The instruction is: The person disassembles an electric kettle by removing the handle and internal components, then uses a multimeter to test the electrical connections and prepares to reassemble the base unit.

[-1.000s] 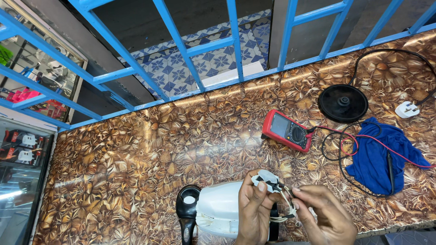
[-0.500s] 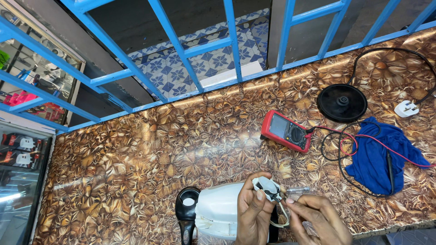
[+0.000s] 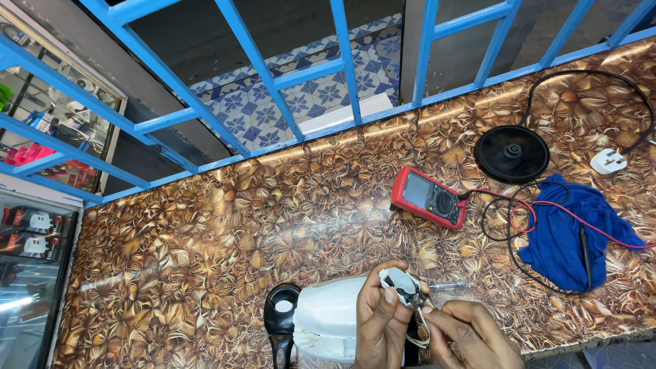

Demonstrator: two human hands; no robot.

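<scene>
Head view, landmark: a white plastic electric kettle (image 3: 328, 321) with a black handle is lying on its side at the near edge of the brown leaf-patterned glossy desk (image 3: 205, 239); all places below are given from it.
Left hand: the left hand (image 3: 378, 328) is resting against the kettle's right end, its grip closed with thumb and fingers around a small white-and-grey switch part with metal contacts (image 3: 401, 284) lifted just above that end.
Right hand: the right hand (image 3: 471, 335) is working just right of the kettle, fingers pinched on the thin pale wires (image 3: 418, 326) that are hanging from the small part; whether it is also holding a tool I cannot tell.
Step in hand: judging by the grips, the small part is being worked free of, or onto, its leads at the kettle's end.
Next move calls for: probably a steady left-hand hold while the right-hand fingers are easing one lead at a time, without tugging the contacts.
Beside the part: a slim screwdriver with a clear handle (image 3: 447, 285) is lying on the desk just right of the kettle.
Farther right and beyond: a red handheld multimeter (image 3: 428, 197) with red and black leads, a crumpled blue cloth (image 3: 567, 236), a round black kettle base (image 3: 511, 152) and its white plug (image 3: 608, 161).
Beyond the desk: a blue painted metal grille (image 3: 342, 61) is standing along the far edge.
</scene>
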